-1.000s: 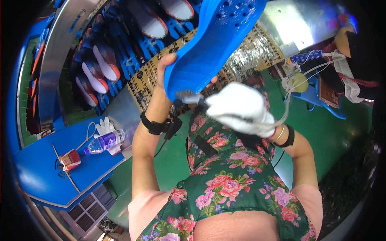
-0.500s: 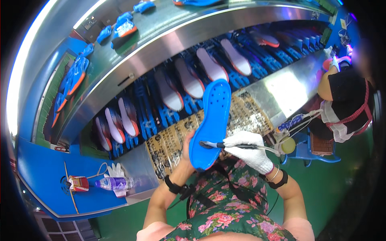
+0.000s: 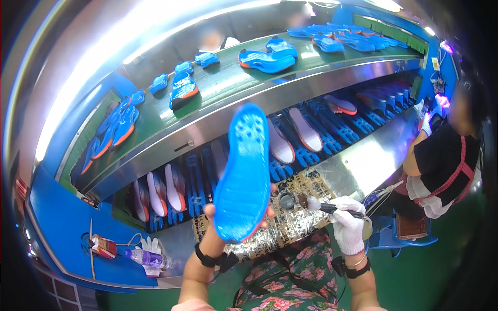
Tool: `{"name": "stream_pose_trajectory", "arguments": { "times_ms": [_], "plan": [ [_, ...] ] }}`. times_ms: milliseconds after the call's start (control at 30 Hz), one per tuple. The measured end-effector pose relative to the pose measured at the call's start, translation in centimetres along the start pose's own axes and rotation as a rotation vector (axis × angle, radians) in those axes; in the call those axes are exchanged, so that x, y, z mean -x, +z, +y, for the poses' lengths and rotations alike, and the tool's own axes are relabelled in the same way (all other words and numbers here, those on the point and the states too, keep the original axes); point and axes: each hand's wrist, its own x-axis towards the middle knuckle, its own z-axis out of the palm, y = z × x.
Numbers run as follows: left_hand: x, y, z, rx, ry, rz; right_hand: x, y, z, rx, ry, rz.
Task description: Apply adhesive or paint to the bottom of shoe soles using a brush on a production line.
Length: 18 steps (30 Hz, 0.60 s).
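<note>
My bare left hand (image 3: 214, 237) grips a blue shoe insole (image 3: 243, 179) from beneath, its fingertips showing at the right edge. The insole is tilted up with its blue face toward me; small round holes dot the far end and red shows at the near edge. In a white knitted glove, my right hand (image 3: 348, 229) is closed round the dark handle of a brush (image 3: 328, 208). The bristles point left, apart from the insole. Just left of them a small dark round pot (image 3: 286, 200) sits on a bench patch covered with printed brown tape (image 3: 306, 228).
A conveyor belt (image 3: 223, 78) beyond carries blue insoles. Below it, a rack (image 3: 194, 181) holds insoles with pale faces. At left lie a purple-labelled bottle (image 3: 148, 258), a white glove (image 3: 151, 243) and a red box (image 3: 105, 247). A co-worker (image 3: 441, 155) sits at right beside a blue stool (image 3: 402, 230).
The brush has come off the insole and moved right, near the pot. My left hand has shifted the insole slightly left. The view has tilted up, showing more of the belt.
</note>
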Motion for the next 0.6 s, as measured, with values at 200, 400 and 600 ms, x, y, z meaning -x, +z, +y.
{"name": "stream_pose_trajectory", "arguments": {
  "times_ms": [200, 400, 600],
  "plan": [
    [-11.7, 3.6, 9.2, 0.297, 0.305, 0.027, -0.6, -0.8, 3.3, 0.198, 0.201, -0.084],
    [-16.1, -1.7, 14.7, 0.313, 0.503, 0.404, 0.7, -1.0, 7.8, 0.303, 0.297, -0.21],
    [-15.5, -1.1, 14.0, -0.305, 0.811, 0.653, 2.1, -2.3, 8.6, 0.307, 0.378, -0.165]
  ]
}}
